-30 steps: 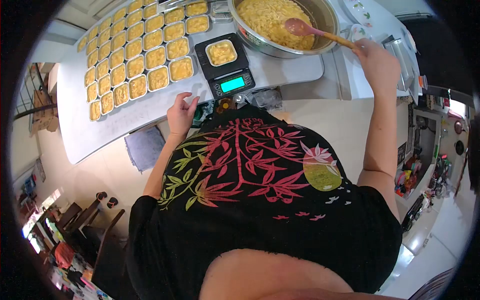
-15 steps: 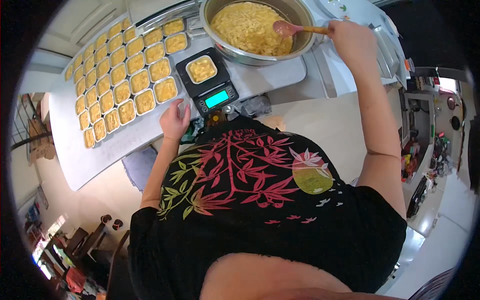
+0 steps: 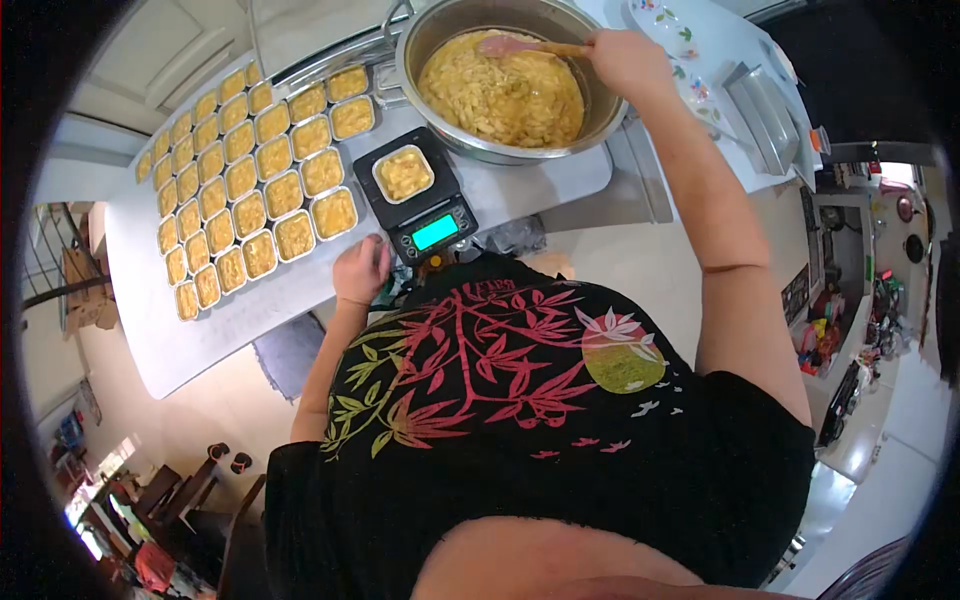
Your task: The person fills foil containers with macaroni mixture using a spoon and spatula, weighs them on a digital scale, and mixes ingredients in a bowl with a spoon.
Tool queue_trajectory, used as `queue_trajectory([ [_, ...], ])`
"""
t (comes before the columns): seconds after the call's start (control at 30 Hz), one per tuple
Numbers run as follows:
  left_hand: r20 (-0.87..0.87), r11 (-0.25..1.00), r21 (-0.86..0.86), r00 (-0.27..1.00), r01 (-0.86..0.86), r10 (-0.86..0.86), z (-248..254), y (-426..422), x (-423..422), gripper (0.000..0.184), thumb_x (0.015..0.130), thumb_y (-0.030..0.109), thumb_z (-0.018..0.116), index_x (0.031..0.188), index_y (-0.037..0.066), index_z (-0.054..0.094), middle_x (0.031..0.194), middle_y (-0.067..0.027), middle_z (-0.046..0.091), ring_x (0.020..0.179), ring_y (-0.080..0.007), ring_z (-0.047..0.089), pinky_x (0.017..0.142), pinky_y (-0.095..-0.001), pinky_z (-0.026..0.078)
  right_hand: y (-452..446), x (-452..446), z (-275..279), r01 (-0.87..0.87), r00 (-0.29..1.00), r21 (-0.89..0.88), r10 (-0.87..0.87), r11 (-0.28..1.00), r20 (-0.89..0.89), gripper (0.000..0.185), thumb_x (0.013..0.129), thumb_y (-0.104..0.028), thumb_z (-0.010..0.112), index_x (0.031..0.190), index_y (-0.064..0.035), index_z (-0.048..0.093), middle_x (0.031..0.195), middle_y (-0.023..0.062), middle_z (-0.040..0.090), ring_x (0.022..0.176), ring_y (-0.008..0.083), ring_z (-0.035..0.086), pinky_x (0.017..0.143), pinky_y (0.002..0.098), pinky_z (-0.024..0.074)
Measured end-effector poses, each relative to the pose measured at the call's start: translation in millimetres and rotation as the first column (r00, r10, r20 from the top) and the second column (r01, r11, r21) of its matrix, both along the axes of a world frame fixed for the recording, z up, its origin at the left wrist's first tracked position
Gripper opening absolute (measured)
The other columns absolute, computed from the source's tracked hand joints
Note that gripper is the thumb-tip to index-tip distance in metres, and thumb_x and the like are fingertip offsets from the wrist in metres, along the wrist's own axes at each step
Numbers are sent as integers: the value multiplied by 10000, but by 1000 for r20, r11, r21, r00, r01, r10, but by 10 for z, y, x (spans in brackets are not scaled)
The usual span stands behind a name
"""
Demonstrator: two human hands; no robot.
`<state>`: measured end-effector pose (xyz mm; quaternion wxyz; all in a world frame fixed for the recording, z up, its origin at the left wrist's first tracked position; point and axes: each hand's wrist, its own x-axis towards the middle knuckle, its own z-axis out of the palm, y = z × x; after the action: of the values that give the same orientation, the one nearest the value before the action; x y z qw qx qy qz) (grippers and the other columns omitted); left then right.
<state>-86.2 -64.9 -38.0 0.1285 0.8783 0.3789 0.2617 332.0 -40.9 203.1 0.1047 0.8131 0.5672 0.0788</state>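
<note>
My right hand (image 3: 630,66) grips the wooden handle of a pink spoon (image 3: 507,46), whose head rests at the far part of the yellow mixture (image 3: 500,95) in a large metal pot (image 3: 612,125). A small foil tray (image 3: 404,173) filled with the mixture sits on the black scale (image 3: 371,160), whose display is lit; its digits are unreadable. At the table's near edge, left of the scale, my left hand (image 3: 361,270) has its fingers curled, and what they hold, if anything, is hidden.
Rows of filled foil trays (image 3: 240,180) cover much of the white table (image 3: 165,355). Empty-looking metal trays (image 3: 760,115) and a flowered plate (image 3: 665,22) lie on the right-hand surface. Clear plastic (image 3: 515,236) is near the scale's lower right.
My right hand has moved left over the pot, carrying the spoon head deeper into the pot area. My left fingers have curled in. The view has shifted.
</note>
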Motion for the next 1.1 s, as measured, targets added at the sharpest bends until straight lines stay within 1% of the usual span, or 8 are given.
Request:
queue_trajectory([
  [0.03, -7, 1000, -13, 1000, -3, 3, 11, -8, 6, 140, 826, 182, 641, 895, 93, 558, 705, -101, 603, 605, -291, 595, 539, -396, 466, 60, -16, -45, -12, 1000, 6, 12, 1000, -27, 265, 901, -340, 536, 1016, -153, 684, 952, 117, 690, 901, 319, 660, 747, 438, 525],
  [0.13, -26, 1000, -26, 1000, -8, 7, 31, -15, 20, 135, 831, 181, 630, 886, 90, 547, 697, -105, 593, 601, -301, 589, 540, -406, 462, 255, -10, -144, 3, 994, 43, 2, 999, -112, 246, 801, -151, 507, 894, -63, 718, 946, 165, 695, 882, 326, 677, 727, 423, 536],
  [0.23, -42, 1000, -27, 999, -6, 5, 3, -3, 17, 139, 830, 182, 626, 885, 88, 540, 697, -112, 589, 606, -309, 588, 546, -416, 462, 401, -5, -131, -26, 997, 58, 30, 998, -66, 235, 777, -147, 527, 887, -71, 720, 943, 156, 699, 879, 315, 681, 724, 420, 536],
  [0.43, -33, 999, -35, 999, 11, -12, -78, 12, 0, 151, 826, 188, 630, 889, 89, 536, 713, -123, 585, 624, -320, 586, 558, -424, 460, 471, -6, -101, -31, 999, 3, 31, 1000, -19, 238, 793, -188, 537, 917, -109, 724, 927, 135, 704, 874, 303, 682, 747, 419, 531],
  [0.63, -55, 999, -39, 998, -6, 3, -92, 4, -12, 169, 822, 198, 633, 904, 90, 531, 710, -119, 578, 625, -325, 581, 563, -428, 460, 200, 176, 303, 98, 988, -37, -101, 995, -117, 198, 819, -355, 618, 920, -227, 730, 905, 39, 712, 860, 261, 681, 744, 400, 527],
  [0.73, -58, 999, -45, 998, -2, 0, -103, 15, -10, 173, 823, 200, 630, 911, 90, 529, 712, -119, 580, 627, -326, 582, 566, -431, 461, 82, 197, 439, 106, 993, -27, -107, 994, -42, 261, 813, -397, 650, 965, -195, 712, 882, 39, 706, 837, 250, 671, 735, 388, 516],
  [0.93, -47, 999, -44, 999, 1, -3, -98, 8, -7, 168, 830, 202, 621, 917, 89, 534, 717, -121, 586, 633, -325, 586, 571, -434, 463, -104, 156, 727, -4, 995, -170, 20, 985, 93, 172, 761, -306, 713, 883, -185, 733, 813, 47, 705, 787, 237, 676, 716, 370, 520],
  [1.1, -43, 999, -35, 999, 2, -3, -114, 9, -12, 166, 834, 206, 619, 923, 89, 541, 715, -118, 585, 628, -320, 585, 566, -429, 463, -221, 163, 493, -11, 999, -179, 17, 984, 30, 176, 748, -315, 721, 872, -191, 735, 795, 54, 703, 770, 244, 675, 722, 371, 521],
])
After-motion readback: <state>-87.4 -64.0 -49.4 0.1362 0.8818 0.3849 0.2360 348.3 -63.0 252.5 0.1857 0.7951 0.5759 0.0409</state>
